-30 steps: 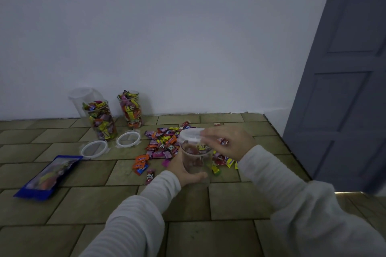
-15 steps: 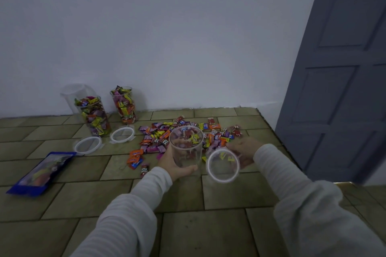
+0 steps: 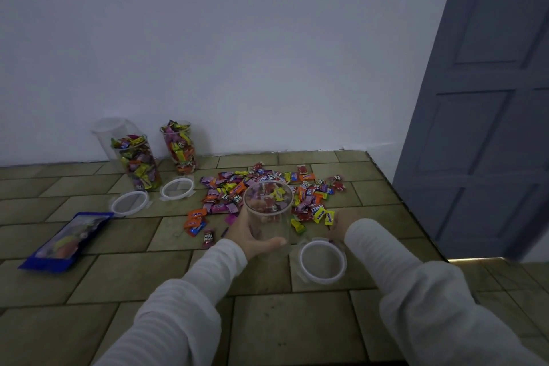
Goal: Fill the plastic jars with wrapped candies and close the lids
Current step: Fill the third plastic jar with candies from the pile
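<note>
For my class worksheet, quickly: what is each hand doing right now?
Left hand: grips the empty clear jar.
Right hand: mostly hidden behind its sleeve, beside the lid on the floor; cannot be told.

jars: four clear plastic ones. One open jar (image 3: 269, 214) is held just in front of the candy pile (image 3: 267, 190). Two candy-filled jars (image 3: 138, 163) (image 3: 179, 147) and one empty jar (image 3: 108, 130) stand left of the pile by the wall.
lids: three. Two (image 3: 129, 202) (image 3: 177, 187) lie left of the pile, one (image 3: 322, 260) in front of it.
candy bags: one blue bag (image 3: 64, 239), far left of the pile.
loose candies: too many to count.
hands: two.
</note>
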Action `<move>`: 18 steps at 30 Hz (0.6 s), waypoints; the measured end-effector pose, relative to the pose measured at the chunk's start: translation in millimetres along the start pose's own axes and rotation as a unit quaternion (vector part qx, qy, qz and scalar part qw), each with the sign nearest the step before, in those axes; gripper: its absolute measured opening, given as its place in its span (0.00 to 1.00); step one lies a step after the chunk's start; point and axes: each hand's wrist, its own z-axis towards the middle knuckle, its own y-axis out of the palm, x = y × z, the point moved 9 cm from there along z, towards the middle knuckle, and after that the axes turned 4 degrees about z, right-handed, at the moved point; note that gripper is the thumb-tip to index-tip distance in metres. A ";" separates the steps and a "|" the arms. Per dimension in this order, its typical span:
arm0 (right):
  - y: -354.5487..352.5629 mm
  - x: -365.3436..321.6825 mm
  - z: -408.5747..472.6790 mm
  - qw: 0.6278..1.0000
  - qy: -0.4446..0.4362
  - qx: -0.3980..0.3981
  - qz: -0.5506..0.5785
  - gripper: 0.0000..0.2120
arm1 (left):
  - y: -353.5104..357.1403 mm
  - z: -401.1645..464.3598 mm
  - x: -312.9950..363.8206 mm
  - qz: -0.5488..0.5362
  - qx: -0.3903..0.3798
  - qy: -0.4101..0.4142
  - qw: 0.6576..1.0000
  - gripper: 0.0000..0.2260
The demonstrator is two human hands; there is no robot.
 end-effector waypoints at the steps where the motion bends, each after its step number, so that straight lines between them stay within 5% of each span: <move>1: -3.1 -3.2 -1.4 1.000 -0.002 0.009 -0.001 0.18 | -0.4 -1.4 1.2 0.004 -0.004 -0.001 1.000 0.46; 8: -8.9 -33.3 12.8 0.997 -0.053 0.040 0.041 0.13 | -11.8 -5.4 7.9 0.137 -0.112 -0.003 0.984 0.48; 11: -16.6 -48.7 23.4 0.992 -0.080 0.067 0.075 0.10 | -28.5 8.9 -7.7 0.209 -0.130 0.011 0.969 0.42; 18: -25.8 -89.2 44.4 0.981 -0.131 0.071 0.127 0.08 | -65.4 58.3 -24.9 0.220 -0.012 0.016 0.975 0.19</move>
